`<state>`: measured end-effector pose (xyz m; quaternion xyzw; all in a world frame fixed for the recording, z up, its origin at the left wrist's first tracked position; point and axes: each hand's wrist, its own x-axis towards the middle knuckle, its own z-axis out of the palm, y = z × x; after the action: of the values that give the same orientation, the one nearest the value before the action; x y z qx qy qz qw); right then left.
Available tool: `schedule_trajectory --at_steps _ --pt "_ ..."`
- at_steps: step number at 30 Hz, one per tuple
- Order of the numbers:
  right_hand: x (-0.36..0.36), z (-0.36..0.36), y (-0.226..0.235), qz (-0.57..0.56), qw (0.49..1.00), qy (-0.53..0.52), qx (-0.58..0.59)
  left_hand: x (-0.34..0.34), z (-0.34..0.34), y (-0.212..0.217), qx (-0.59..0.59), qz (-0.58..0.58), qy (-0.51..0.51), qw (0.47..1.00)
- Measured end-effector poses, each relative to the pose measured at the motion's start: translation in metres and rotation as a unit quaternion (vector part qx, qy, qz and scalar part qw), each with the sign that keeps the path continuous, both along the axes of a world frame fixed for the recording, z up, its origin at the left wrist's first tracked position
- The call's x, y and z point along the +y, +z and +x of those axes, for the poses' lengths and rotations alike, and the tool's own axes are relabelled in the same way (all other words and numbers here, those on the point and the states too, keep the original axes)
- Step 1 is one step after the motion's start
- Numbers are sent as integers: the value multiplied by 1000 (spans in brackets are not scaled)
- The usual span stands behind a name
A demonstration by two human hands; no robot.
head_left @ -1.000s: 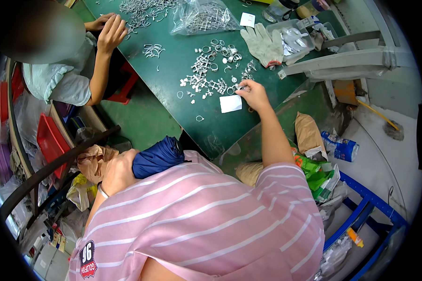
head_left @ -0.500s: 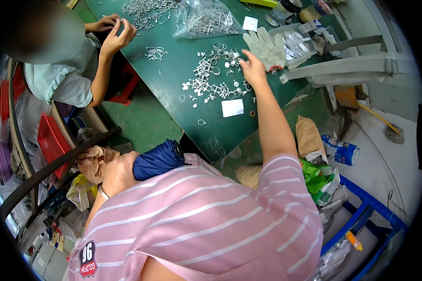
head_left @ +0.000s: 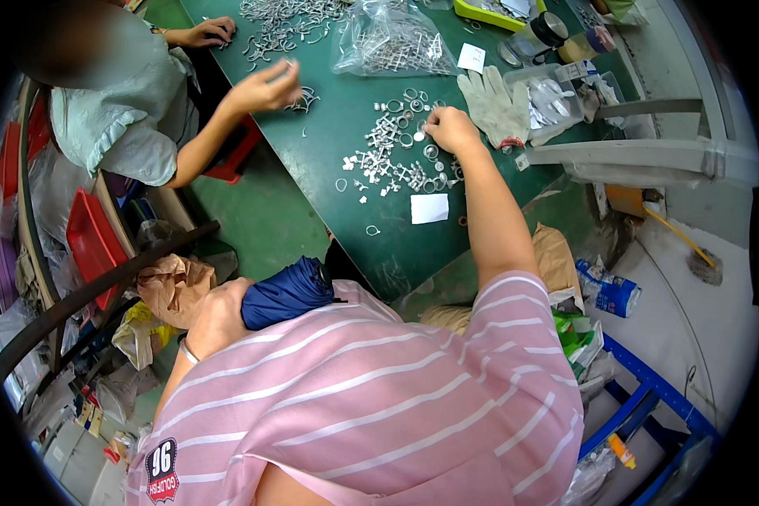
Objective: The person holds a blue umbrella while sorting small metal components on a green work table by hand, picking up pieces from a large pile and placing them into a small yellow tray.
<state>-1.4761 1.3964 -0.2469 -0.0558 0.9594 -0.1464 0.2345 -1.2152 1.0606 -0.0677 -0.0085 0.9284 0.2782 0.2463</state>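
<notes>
Green bench [head_left: 346,110] carries a scatter of small metal rings [head_left: 392,164]. The right hand [head_left: 451,131] pinches one ring at the pile's far edge (light, stiff, slippery; best nipped by its rim). The left hand [head_left: 219,316] grips a folded blue umbrella [head_left: 287,293].

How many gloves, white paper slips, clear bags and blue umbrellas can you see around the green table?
Gloves: 1
White paper slips: 2
Clear bags: 2
Blue umbrellas: 1
Total: 6
The small silver metal rings by the right hand are too many to count.
</notes>
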Motion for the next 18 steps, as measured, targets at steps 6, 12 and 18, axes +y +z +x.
schedule_trajectory --at_steps 6,12,18 --pt "11 29 -7 -727 543 -331 -261 -4 0 -5 -11 20 14 1000" --pt "-14 66 36 -859 310 -332 -238 -2 0 -5 -12 15 3 1000" --pt "-14 76 48 -877 288 -303 -237 1 -2 -3 -6 16 -7 1000"
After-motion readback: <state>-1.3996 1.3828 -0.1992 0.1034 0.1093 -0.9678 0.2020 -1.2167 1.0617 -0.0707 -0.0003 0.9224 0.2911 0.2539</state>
